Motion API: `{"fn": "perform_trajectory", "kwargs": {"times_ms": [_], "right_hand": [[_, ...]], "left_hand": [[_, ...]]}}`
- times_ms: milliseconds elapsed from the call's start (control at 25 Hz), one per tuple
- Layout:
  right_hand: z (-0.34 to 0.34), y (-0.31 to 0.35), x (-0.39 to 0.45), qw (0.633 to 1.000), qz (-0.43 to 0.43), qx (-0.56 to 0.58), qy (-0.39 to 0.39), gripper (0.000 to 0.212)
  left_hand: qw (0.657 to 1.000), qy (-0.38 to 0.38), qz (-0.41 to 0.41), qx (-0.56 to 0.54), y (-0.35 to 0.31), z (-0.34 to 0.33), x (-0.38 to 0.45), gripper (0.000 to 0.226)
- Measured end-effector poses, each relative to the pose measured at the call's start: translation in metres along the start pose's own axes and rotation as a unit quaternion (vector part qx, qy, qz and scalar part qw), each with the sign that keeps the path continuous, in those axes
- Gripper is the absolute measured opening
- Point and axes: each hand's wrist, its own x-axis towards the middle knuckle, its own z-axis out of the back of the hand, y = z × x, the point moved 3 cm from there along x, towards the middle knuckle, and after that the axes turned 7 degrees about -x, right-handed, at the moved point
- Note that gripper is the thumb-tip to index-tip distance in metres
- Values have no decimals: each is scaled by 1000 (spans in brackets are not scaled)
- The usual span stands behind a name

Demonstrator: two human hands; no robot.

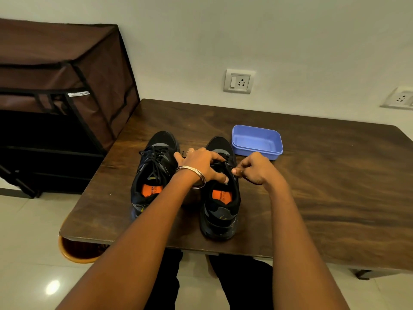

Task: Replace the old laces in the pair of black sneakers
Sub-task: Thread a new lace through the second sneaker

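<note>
Two bare forearms are stretched from the bottom edge over the dark brown wooden worktop [312,175]. At the far left, a brown fabric-covered storage rack [55,86] is seen beside the worktop. Left of all the fingers, the left black sneaker with an orange insole [154,173] is stood upright, its black laces [156,157] threaded and lying loose over the tongue. The left hand [201,164], with a silver bangle at the wrist, is laid over the laced part of the right black sneaker with an orange insole [221,198]; its fingers [218,156] are curled down onto the laces there, and the shoe is pressed under the thumb. Just beside it, the right hand [254,168] is held at the sneaker's outer edge, and a thin black lace end [244,179] is pinched between its fingers [237,171]. Beyond the right fingers, a shallow blue plastic rectangular container [257,140] is set apart on the worktop.
</note>
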Motion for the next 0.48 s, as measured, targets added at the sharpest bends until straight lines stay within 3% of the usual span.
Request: {"fn": "perform_trajectory", "kwargs": {"times_ms": [80,160,280,400,440,480], "right_hand": [[7,-5,-2,993,-12,93,-67,11],[17,-4,-9,953,-18,270,-137,18],[29,2,-18,834,18,522,-178,31],[43,2,-22,691,46,693,-203,30],[44,-1,-21,683,41,695,-221,28],[44,-1,-22,715,37,655,-241,25]], "left_hand": [[1000,1,1,0,2,0,1,67],[1000,3,2,-6,4,-1,2,67],[1000,5,3,-9,4,-3,4,66],[1000,8,7,-13,5,-4,4,66],[1000,10,10,-21,5,-5,4,66],[999,12,11,-27,6,-5,4,65]]}}
